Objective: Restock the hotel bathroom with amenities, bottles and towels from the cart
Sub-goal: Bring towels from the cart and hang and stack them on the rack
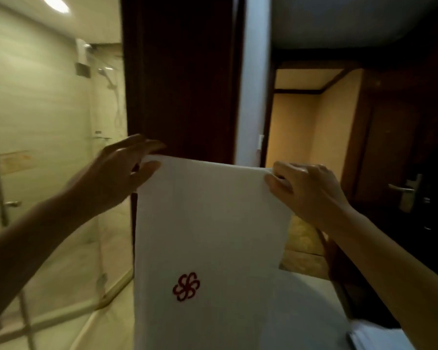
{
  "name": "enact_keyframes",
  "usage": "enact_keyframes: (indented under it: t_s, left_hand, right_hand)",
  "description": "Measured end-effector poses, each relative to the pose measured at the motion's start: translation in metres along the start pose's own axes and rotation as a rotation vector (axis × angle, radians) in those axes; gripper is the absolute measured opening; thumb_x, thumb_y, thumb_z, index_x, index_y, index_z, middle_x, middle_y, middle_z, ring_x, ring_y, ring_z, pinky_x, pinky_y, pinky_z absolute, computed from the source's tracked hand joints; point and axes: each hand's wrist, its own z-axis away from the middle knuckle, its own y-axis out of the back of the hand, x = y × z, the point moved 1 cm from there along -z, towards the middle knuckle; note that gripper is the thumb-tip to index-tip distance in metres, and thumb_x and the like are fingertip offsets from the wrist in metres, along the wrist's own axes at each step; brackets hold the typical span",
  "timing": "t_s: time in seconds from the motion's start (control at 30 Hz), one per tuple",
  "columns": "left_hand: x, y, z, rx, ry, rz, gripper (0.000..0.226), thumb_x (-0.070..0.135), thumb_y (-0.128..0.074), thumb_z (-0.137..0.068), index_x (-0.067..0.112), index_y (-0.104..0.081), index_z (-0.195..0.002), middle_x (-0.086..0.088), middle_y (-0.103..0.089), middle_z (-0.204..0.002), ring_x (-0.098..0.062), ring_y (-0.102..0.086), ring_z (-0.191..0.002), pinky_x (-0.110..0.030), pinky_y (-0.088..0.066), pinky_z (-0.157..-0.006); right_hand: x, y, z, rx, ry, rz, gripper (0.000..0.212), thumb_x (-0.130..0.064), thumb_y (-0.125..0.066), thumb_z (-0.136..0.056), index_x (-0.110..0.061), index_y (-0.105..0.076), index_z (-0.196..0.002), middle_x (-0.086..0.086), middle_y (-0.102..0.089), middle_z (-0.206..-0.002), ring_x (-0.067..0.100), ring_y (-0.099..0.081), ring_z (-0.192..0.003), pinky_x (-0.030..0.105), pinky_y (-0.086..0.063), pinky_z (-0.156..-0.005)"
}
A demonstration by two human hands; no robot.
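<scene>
Beside the glass shower (pixel 46 137), our left hand (pixel 116 173) and right hand (pixel 306 190) pinch the white red-emblem towel (pixel 208 236) by its 2 top corners; next we hang it

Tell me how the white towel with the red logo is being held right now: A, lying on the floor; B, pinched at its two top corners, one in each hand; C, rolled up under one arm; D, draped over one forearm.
B: the left hand and right hand each grip a top corner of the white towel, which hangs down flat between them.
</scene>
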Motion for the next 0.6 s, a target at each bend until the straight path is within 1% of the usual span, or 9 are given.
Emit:
enact_keyframes:
  t_s: [0.03,0.1,0.23,0.3,0.4,0.47,0.53,0.57,0.6]
  left_hand:
    - [-0.015,0.007,0.010,-0.009,0.016,-0.022,0.033,0.009,-0.060,-0.086,0.002,-0.060,-0.119,-0.017,-0.064,-0.101,-0.024,-0.060,-0.079,-0.035,-0.050,-0.070]
    - [-0.049,0.020,0.028,-0.021,0.048,-0.065,0.035,0.014,-0.055,-0.089,0.004,-0.057,-0.122,-0.013,-0.062,-0.099,-0.019,-0.057,-0.079,-0.034,-0.052,-0.067]
    - [-0.117,0.053,0.063,-0.054,0.112,-0.125,0.048,0.036,-0.039,-0.088,0.008,-0.056,-0.123,-0.003,-0.057,-0.097,-0.012,-0.053,-0.079,-0.010,-0.041,-0.062]
    - [-0.152,0.069,0.079,-0.067,0.122,-0.163,0.047,0.036,-0.039,-0.088,0.007,-0.056,-0.122,-0.004,-0.058,-0.096,-0.012,-0.053,-0.078,-0.006,-0.037,-0.059]
    - [-0.206,0.090,0.101,-0.072,0.124,-0.250,0.036,0.019,-0.052,-0.089,0.005,-0.056,-0.121,-0.013,-0.061,-0.100,-0.014,-0.055,-0.080,-0.021,-0.046,-0.067]
    - [-0.237,0.102,0.115,-0.118,0.126,-0.306,0.035,0.008,-0.057,-0.086,0.001,-0.056,-0.121,-0.017,-0.062,-0.101,-0.023,-0.061,-0.081,-0.029,-0.050,-0.067]
    - [-0.266,0.115,0.130,-0.180,0.119,-0.369,0.036,0.005,-0.059,-0.084,-0.002,-0.056,-0.120,-0.020,-0.063,-0.100,-0.031,-0.064,-0.082,-0.035,-0.054,-0.064]
    - [-0.278,0.122,0.137,-0.207,0.112,-0.417,0.037,0.006,-0.059,-0.084,-0.003,-0.057,-0.119,-0.021,-0.063,-0.099,-0.033,-0.064,-0.082,-0.038,-0.055,-0.061]
    - [-0.291,0.127,0.144,-0.231,0.105,-0.473,0.037,0.008,-0.060,-0.082,-0.003,-0.057,-0.118,-0.021,-0.063,-0.098,-0.034,-0.063,-0.082,-0.041,-0.055,-0.059]
  right_hand:
    - [-0.017,-0.011,-0.010,0.017,0.008,0.006,0.026,-0.020,-0.056,-0.091,-0.016,-0.049,-0.066,-0.005,-0.048,-0.054,0.014,-0.044,-0.042,0.017,-0.026,-0.042]
    - [-0.053,-0.030,-0.028,0.050,0.015,0.029,0.023,-0.012,-0.062,-0.086,-0.011,-0.050,-0.066,0.001,-0.051,-0.049,0.021,-0.047,-0.039,0.021,-0.028,-0.045]
    - [-0.123,-0.066,-0.064,0.058,0.086,0.021,0.012,-0.005,-0.070,-0.079,-0.004,-0.058,-0.081,0.001,-0.049,-0.043,0.018,-0.046,-0.032,0.021,-0.028,-0.037]
    - [-0.155,-0.088,-0.080,0.041,0.122,0.027,0.023,-0.007,-0.074,-0.076,-0.003,-0.058,-0.092,0.001,-0.052,-0.045,0.016,-0.048,-0.032,0.019,-0.029,-0.034]
    - [-0.202,-0.126,-0.104,0.026,0.122,-0.029,0.036,-0.010,-0.076,-0.076,-0.003,-0.062,-0.109,0.005,-0.057,-0.050,0.021,-0.053,-0.038,0.022,-0.035,-0.035]
    - [-0.232,-0.152,-0.120,-0.055,0.095,-0.025,0.035,-0.013,-0.069,-0.082,-0.008,-0.060,-0.116,0.007,-0.062,-0.060,0.026,-0.060,-0.051,0.026,-0.039,-0.043]
    - [-0.260,-0.179,-0.136,-0.151,0.085,-0.025,0.019,-0.017,-0.057,-0.089,-0.015,-0.057,-0.108,0.005,-0.065,-0.074,0.027,-0.063,-0.068,0.028,-0.036,-0.052]
    - [-0.271,-0.192,-0.145,-0.159,0.077,-0.039,0.007,-0.018,-0.053,-0.091,-0.016,-0.055,-0.098,0.003,-0.065,-0.077,0.027,-0.063,-0.072,0.027,-0.032,-0.054]
    - [-0.282,-0.204,-0.154,-0.164,0.065,-0.053,0.004,-0.017,-0.051,-0.091,-0.016,-0.051,-0.088,0.002,-0.064,-0.078,0.026,-0.063,-0.073,0.027,-0.030,-0.055]
